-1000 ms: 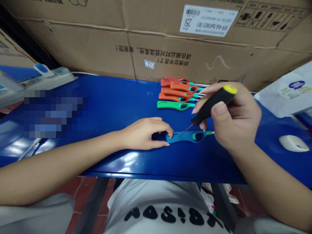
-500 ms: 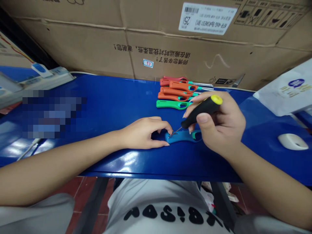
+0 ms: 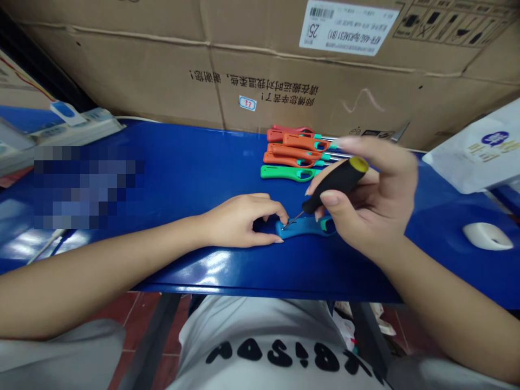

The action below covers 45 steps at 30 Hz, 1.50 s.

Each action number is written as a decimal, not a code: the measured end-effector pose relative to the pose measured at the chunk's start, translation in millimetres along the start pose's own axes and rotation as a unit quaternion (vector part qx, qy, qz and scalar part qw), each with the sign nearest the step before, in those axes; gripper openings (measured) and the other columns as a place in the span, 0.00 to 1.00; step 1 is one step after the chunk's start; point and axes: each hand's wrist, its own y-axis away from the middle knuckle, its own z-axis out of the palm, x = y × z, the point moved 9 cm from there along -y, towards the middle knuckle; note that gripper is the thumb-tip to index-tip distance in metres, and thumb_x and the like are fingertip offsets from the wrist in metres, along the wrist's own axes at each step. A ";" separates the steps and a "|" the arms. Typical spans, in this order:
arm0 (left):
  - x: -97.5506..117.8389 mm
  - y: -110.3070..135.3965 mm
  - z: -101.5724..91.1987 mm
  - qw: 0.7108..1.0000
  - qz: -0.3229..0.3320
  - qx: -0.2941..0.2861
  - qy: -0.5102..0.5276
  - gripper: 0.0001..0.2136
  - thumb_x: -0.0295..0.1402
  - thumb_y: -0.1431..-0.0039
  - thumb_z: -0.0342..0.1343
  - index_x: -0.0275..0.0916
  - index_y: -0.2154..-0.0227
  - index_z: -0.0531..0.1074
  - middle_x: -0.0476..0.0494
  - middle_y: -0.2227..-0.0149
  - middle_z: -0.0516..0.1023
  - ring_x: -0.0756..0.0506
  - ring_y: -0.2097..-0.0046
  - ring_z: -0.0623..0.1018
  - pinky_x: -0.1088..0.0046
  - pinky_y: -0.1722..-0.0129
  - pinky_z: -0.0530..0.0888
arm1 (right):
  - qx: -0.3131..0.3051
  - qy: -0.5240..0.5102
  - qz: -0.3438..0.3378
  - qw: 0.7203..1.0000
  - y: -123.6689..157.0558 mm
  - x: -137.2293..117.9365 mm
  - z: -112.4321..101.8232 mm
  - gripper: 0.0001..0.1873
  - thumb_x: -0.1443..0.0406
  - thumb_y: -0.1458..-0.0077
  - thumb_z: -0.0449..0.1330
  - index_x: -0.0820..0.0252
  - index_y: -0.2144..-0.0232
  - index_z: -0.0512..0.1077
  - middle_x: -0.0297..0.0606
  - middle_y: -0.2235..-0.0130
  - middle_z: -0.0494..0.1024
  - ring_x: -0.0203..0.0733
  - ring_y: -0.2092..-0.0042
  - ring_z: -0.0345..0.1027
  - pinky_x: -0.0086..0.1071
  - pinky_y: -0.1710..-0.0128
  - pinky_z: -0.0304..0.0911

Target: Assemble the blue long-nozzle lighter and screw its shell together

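A blue long-necked lighter (image 3: pixel 303 227) lies flat on the blue table. My left hand (image 3: pixel 247 222) grips its rounded end between thumb and fingers. In my right hand (image 3: pixel 377 195) is a screwdriver (image 3: pixel 335 184) with a black handle and a yellow cap. The handle sits between thumb and fingers, with the index finger lifted away from it and blurred. The screwdriver's tip touches the lighter close to my left fingertips. My right hand hides the lighter's far end.
Several orange and red lighters (image 3: pixel 292 151) and a green lighter (image 3: pixel 284 172) lie behind the hands, before a large cardboard box (image 3: pixel 154 70). At right are a white mouse (image 3: pixel 487 236) and a white bag (image 3: pixel 475 146). A power strip (image 3: pixel 97 122) stands at left.
My right index finger has lifted off the screwdriver handle and moved up. The screwdriver tip stays on the lighter, and my left hand keeps its place.
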 end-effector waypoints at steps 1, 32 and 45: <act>0.2 -0.2 0.2 1.000 0.001 0.000 0.000 0.12 0.37 0.39 0.65 0.39 0.55 0.75 0.45 0.56 0.81 0.47 0.59 0.76 0.72 0.57 0.72 | -0.004 0.002 -0.009 1.000 -0.7 -2.9 -0.1 0.20 0.57 0.39 0.64 0.46 0.45 0.69 0.40 0.51 0.80 0.50 0.52 0.78 0.38 0.67 0.79; 1.7 -1.9 3.0 0.999 0.011 0.026 -0.022 0.17 0.40 0.41 0.66 0.38 0.53 0.74 0.44 0.58 0.80 0.46 0.60 0.77 0.71 0.59 0.72 | 0.001 0.098 -0.054 0.994 -14.5 -3.4 -11.0 0.19 0.56 0.42 0.67 0.48 0.49 0.75 0.36 0.53 0.81 0.38 0.69 0.75 0.34 0.72 0.73; 1.5 -1.5 2.8 1.000 0.006 0.026 -0.014 0.18 0.40 0.41 0.66 0.39 0.52 0.74 0.44 0.55 0.81 0.46 0.58 0.78 0.71 0.58 0.73 | -0.049 0.065 -0.085 0.993 -11.7 -3.6 -7.7 0.20 0.51 0.34 0.56 0.46 0.44 0.72 0.36 0.54 0.82 0.37 0.73 0.71 0.35 0.72 0.71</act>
